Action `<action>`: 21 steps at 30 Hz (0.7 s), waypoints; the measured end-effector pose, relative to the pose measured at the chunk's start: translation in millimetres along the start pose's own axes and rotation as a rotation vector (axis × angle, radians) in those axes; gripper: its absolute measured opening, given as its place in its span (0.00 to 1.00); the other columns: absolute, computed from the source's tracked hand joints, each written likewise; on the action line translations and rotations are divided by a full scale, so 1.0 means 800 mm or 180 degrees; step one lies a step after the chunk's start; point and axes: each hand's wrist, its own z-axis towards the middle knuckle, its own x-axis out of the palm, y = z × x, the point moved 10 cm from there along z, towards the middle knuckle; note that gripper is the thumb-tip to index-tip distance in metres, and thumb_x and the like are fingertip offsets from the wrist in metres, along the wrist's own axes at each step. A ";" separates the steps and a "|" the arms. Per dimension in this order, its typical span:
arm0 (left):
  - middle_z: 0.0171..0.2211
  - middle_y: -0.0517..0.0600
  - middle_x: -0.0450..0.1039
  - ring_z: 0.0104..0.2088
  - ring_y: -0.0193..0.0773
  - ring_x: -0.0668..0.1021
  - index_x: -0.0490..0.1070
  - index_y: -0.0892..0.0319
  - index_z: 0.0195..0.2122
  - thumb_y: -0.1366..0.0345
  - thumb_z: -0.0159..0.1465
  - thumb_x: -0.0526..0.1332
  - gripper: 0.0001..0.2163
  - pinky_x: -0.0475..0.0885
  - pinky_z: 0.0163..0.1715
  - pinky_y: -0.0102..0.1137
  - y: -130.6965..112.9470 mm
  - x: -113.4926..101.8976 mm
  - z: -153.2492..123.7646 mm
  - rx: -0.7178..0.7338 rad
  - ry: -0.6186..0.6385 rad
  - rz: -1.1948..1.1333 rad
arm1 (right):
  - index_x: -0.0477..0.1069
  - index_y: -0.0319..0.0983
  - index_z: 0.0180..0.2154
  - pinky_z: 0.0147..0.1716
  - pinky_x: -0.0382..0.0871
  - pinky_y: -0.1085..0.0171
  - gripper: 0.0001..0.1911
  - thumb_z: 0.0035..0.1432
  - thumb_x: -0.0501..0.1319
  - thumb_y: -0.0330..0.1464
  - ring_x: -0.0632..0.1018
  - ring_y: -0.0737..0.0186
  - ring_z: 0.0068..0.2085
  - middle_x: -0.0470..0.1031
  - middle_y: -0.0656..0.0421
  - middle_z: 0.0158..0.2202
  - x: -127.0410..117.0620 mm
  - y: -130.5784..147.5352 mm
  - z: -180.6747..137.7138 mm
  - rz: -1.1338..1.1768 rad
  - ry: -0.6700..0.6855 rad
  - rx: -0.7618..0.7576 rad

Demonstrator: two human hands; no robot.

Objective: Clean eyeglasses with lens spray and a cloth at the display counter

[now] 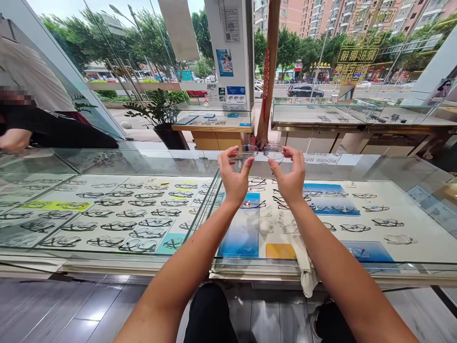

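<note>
Between my two hands a pair of thin-rimmed eyeglasses (249,151) is held up above the glass counter, its lenses facing me. My left hand (233,176) pinches the left end of the frame between thumb and fingers. At the other end, my right hand (288,175) grips the frame the same way. A small pale tag seems to hang near the left lens. Below my hands, rows of eyeglasses (355,227) lie inside the glass display case (421,200).
A cream cloth (306,271) drapes over the counter's front edge beside a yellow-orange card (281,251). More eyeglasses (129,226) fill the left case. At far left stands another person (39,71). Beyond are a potted plant (160,114), a wooden post (269,71) and further display counters (314,114).
</note>
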 end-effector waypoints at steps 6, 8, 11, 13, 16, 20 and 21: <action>0.52 0.54 0.77 0.53 0.47 0.79 0.76 0.47 0.58 0.40 0.67 0.74 0.25 0.73 0.51 0.43 0.002 -0.001 0.000 0.0013 -0.0041 0.0018 | 0.75 0.48 0.59 0.58 0.76 0.42 0.23 0.70 0.69 0.50 0.79 0.48 0.53 0.78 0.52 0.53 -0.003 0.005 0.001 -0.0113 -0.0006 0.0015; 0.51 0.55 0.78 0.53 0.48 0.79 0.76 0.47 0.58 0.40 0.66 0.74 0.26 0.73 0.50 0.43 0.003 -0.001 0.000 -0.0004 -0.0054 0.0011 | 0.75 0.48 0.59 0.58 0.76 0.42 0.23 0.70 0.69 0.50 0.78 0.47 0.54 0.77 0.52 0.53 -0.002 0.004 0.001 -0.0126 0.0032 0.0070; 0.51 0.55 0.78 0.52 0.47 0.79 0.75 0.49 0.57 0.39 0.66 0.74 0.27 0.73 0.49 0.42 0.005 -0.001 -0.001 -0.0063 -0.0067 0.0022 | 0.75 0.48 0.59 0.58 0.75 0.42 0.23 0.70 0.69 0.50 0.78 0.47 0.53 0.77 0.52 0.53 -0.002 0.003 0.001 -0.0114 0.0043 0.0093; 0.51 0.55 0.79 0.52 0.47 0.80 0.75 0.51 0.56 0.38 0.66 0.74 0.27 0.73 0.48 0.41 0.005 -0.002 -0.001 -0.0085 -0.0079 0.0055 | 0.75 0.47 0.59 0.58 0.76 0.43 0.23 0.70 0.69 0.51 0.79 0.48 0.53 0.78 0.52 0.52 -0.001 0.002 0.001 -0.0139 0.0036 0.0089; 0.51 0.55 0.78 0.50 0.46 0.79 0.75 0.51 0.55 0.38 0.65 0.74 0.27 0.72 0.47 0.41 0.002 -0.003 0.000 -0.0045 -0.0112 0.0111 | 0.76 0.47 0.59 0.57 0.76 0.44 0.23 0.70 0.69 0.51 0.79 0.49 0.52 0.78 0.52 0.52 0.000 -0.002 0.000 -0.0102 0.0026 0.0106; 0.51 0.55 0.77 0.49 0.46 0.78 0.75 0.52 0.54 0.37 0.65 0.74 0.28 0.71 0.46 0.40 -0.005 -0.006 -0.001 0.0065 -0.0187 0.0157 | 0.76 0.47 0.59 0.57 0.75 0.43 0.24 0.69 0.69 0.51 0.79 0.49 0.52 0.78 0.52 0.53 0.003 -0.007 -0.002 -0.0030 0.0052 0.0167; 0.50 0.55 0.77 0.49 0.46 0.78 0.75 0.52 0.54 0.37 0.65 0.74 0.28 0.71 0.46 0.40 -0.007 -0.007 -0.001 0.0090 -0.0205 0.0165 | 0.76 0.47 0.60 0.57 0.75 0.43 0.24 0.70 0.69 0.52 0.79 0.49 0.52 0.78 0.52 0.53 0.004 -0.008 -0.002 -0.0044 0.0075 0.0182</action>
